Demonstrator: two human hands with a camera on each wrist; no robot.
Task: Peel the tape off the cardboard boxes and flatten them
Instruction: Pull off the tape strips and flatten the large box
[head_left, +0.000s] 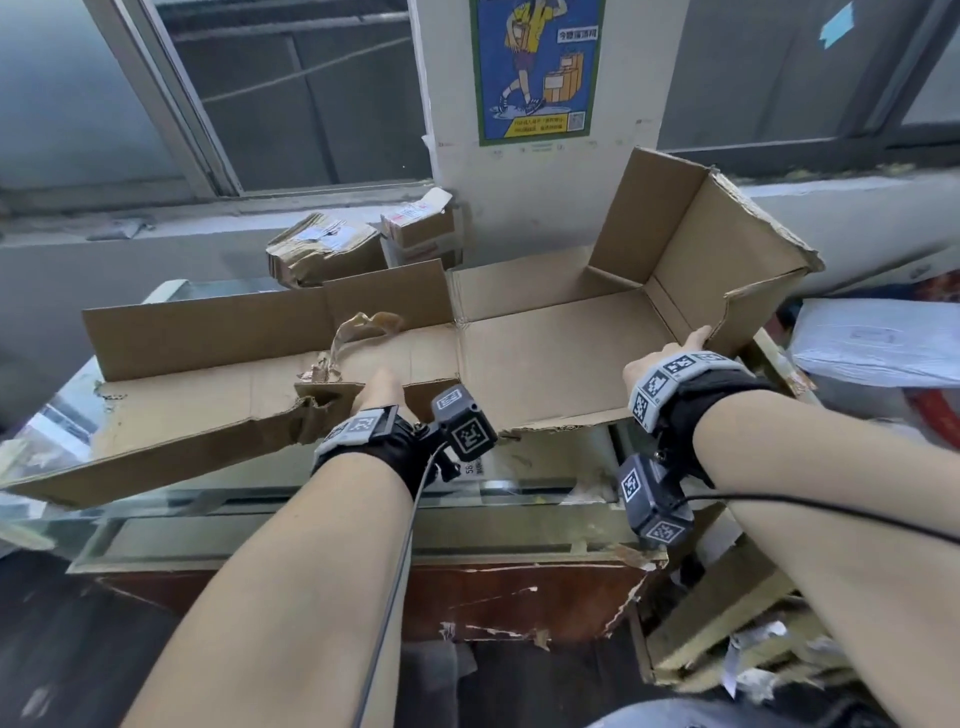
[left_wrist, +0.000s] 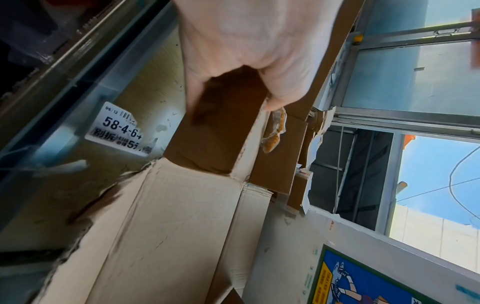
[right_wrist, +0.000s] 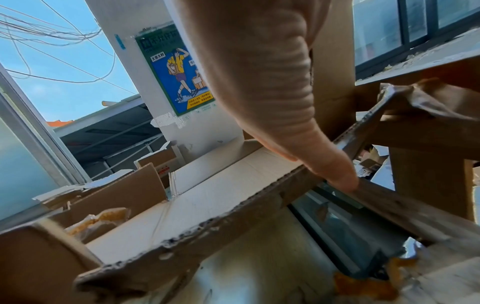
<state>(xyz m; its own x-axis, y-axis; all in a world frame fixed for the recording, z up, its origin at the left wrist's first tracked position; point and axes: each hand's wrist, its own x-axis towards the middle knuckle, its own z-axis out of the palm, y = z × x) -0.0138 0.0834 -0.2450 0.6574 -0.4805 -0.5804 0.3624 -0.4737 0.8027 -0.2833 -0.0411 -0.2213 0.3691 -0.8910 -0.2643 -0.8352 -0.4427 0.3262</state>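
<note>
Flattening was under way — my left hand gripped the cardboard box's near flap, right hand pinched its raised end; next, I judged, pressing that end down.

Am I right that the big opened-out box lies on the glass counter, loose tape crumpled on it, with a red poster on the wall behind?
Not quite: the poster is blue with a green border, as the head view shows. The box does lie on the glass counter, with crumpled tape on it.
</note>
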